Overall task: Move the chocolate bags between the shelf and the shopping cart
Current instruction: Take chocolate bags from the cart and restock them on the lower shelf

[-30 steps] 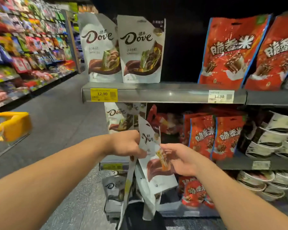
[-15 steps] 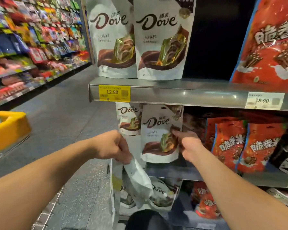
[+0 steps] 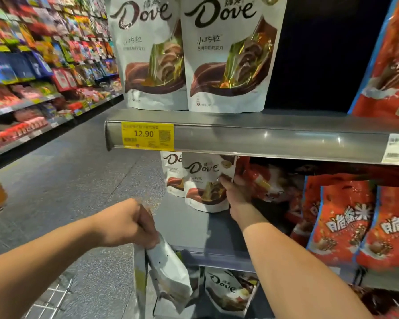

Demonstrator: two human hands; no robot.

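A white stand-up Dove chocolate bag (image 3: 205, 180) stands upright on the grey metal middle shelf (image 3: 194, 229). The right hand (image 3: 236, 192) grasps its right edge, thumb on the front and fingers behind, likely to steady it so it faces outward. Just left of that hand, a second white Dove bag (image 3: 172, 173) stands partly behind the first. The left hand (image 3: 129, 223) is clenched round the tops of hanging white foil bags (image 3: 171, 270), probably waiting their turn; how many, I cannot tell. Right of the right hand stand red snack bags (image 3: 346, 222). Below the left forearm shows the wire shopping cart (image 3: 53, 293).
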